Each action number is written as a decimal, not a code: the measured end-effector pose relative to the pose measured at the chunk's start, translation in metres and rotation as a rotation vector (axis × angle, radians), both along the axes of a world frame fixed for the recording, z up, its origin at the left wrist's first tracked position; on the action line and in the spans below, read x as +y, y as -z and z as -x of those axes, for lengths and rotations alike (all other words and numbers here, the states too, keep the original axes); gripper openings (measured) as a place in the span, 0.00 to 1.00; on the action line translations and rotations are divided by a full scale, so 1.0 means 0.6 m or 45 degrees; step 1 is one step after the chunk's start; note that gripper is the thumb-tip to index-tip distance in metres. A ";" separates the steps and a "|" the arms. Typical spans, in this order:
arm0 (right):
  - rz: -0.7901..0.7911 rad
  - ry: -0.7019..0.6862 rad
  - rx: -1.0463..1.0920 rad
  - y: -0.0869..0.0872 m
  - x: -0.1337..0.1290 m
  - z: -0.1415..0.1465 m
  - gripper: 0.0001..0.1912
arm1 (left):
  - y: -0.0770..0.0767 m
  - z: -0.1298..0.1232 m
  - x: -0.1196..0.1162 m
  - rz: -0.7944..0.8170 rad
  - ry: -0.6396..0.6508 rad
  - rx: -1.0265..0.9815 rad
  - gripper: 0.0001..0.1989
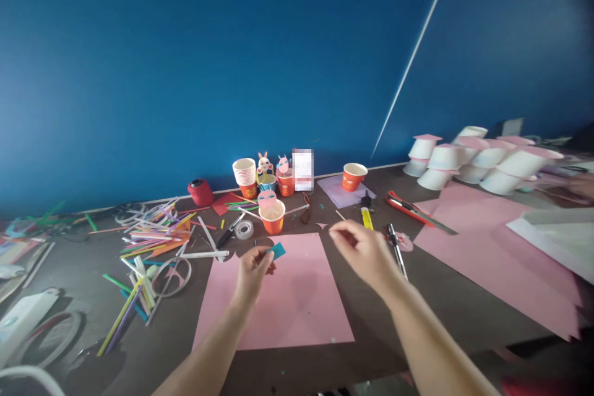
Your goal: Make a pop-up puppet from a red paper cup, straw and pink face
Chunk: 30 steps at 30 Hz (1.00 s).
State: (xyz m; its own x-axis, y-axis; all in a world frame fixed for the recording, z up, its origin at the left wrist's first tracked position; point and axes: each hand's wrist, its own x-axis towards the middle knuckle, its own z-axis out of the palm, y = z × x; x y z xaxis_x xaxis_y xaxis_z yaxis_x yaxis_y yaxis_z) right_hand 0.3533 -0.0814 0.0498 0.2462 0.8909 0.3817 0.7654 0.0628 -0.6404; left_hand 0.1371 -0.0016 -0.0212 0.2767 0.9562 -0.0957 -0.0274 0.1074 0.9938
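Pinched between the thumb and fingers of my left hand (257,269) is a small teal piece of paper (277,251). That hand hovers above the pink sheet (297,309) lying on the table. My right hand (364,253) is raised to the right of the sheet, its fingertips pressed together. Whatever may be in that pinch is too small to make out. Beyond my hands stands an orange paper cup (271,220) with a pink paper piece on its rim. A black pen (396,247) lies just right of my right hand.
Drinking straws (158,232) are heaped at left, near a tape roll (244,229). Stacked cups (244,172) and small paper figures stand by the blue wall. To the right lie a red utility knife (413,209), more pink sheets (501,260) and white cups with pink paper (443,164).
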 end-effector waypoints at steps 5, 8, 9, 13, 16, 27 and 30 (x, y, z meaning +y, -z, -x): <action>0.485 0.305 -0.492 0.023 -0.079 -0.074 0.04 | -0.007 -0.001 -0.006 0.004 0.003 -0.023 0.12; 0.680 0.325 -0.739 0.074 -0.103 -0.086 0.07 | -0.006 -0.002 -0.007 0.032 0.006 -0.064 0.12; 0.700 0.349 -0.761 0.086 -0.106 -0.086 0.08 | -0.005 -0.002 -0.006 0.042 0.005 -0.078 0.12; 0.870 0.396 -0.740 0.090 -0.101 -0.084 0.08 | -0.002 -0.001 0.000 0.076 -0.003 -0.109 0.12; 0.892 0.372 -0.600 0.068 -0.092 -0.079 0.06 | -0.004 0.001 0.001 0.128 -0.002 -0.139 0.11; 0.751 -0.141 0.974 0.068 -0.056 0.075 0.14 | -0.019 0.007 -0.001 0.275 -0.063 -0.368 0.10; 0.796 -0.180 1.074 0.058 -0.053 0.095 0.16 | -0.025 0.008 -0.002 0.315 -0.102 -0.406 0.11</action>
